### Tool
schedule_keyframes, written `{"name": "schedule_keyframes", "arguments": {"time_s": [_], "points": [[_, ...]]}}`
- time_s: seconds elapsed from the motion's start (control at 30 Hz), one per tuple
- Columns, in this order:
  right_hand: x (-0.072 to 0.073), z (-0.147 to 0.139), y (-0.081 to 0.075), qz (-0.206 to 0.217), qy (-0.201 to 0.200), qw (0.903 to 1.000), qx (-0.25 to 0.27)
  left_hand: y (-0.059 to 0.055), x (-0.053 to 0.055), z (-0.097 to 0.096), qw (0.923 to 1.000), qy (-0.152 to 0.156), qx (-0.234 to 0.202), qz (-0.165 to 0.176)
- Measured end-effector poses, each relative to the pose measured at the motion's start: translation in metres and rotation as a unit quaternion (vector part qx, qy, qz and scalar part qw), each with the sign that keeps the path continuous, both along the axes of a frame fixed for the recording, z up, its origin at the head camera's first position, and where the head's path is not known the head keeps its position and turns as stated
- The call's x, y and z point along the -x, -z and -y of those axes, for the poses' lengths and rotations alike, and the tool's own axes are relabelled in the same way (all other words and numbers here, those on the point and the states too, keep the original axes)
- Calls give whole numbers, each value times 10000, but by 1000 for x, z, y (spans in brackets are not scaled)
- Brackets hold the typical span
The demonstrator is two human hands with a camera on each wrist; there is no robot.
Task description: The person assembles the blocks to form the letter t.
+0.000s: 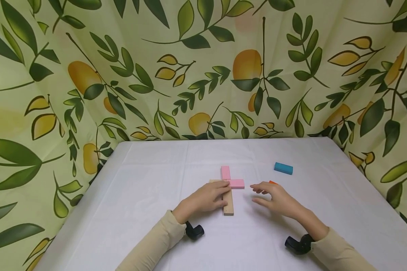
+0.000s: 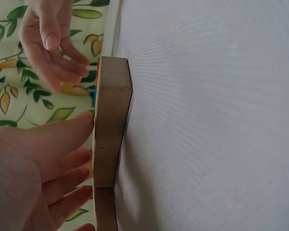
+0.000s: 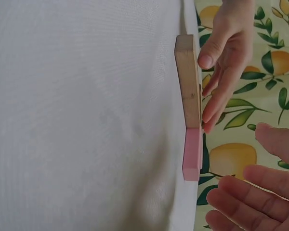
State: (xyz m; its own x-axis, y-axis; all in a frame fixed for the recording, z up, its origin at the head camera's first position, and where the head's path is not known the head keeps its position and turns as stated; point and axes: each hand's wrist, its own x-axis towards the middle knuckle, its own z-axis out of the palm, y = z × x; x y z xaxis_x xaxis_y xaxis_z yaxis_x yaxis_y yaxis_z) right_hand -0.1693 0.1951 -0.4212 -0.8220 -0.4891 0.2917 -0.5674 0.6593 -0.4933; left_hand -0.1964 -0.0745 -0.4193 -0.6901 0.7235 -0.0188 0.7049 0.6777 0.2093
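Flat blocks lie together in a cross on the table: a pink block [image 1: 225, 172] at the far side, another pink block [image 1: 238, 184] to the right, a natural wood block [image 1: 228, 207] toward the person, and a second wood block [image 1: 214, 181] at the left, mostly covered. My left hand [image 1: 207, 196] lies over the wood blocks, fingertips at the middle of the cross, its thumb beside the near block [image 2: 111, 130]. Just right of the cross, my right hand [image 1: 274, 199] hovers with loosely extended fingers and holds nothing. The right-hand pink block [image 3: 192, 154] shows beside it in the right wrist view.
Behind the right hand, an orange block [image 1: 273, 182] is mostly hidden. Farther back lies a blue block [image 1: 283, 168]. White cloth covers the table [image 1: 149, 180], and a leaf-and-fruit patterned curtain [image 1: 203, 94] hangs along its back and sides.
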Motion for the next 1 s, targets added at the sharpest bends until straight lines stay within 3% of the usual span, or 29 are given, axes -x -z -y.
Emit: {"name": "schedule_keyframes", "arguments": {"time_s": [0.37, 0.73, 1.0], "points": [[2, -12, -5, 342, 214, 9991, -125, 3, 1, 1, 9996, 16, -181, 206], [3, -25, -4, 78, 334, 9993, 151, 3, 0, 1, 9995, -72, -152, 263], [7, -34, -3, 330, 645, 9972, 185, 4, 0, 1, 9991, -150, -219, 344]]}}
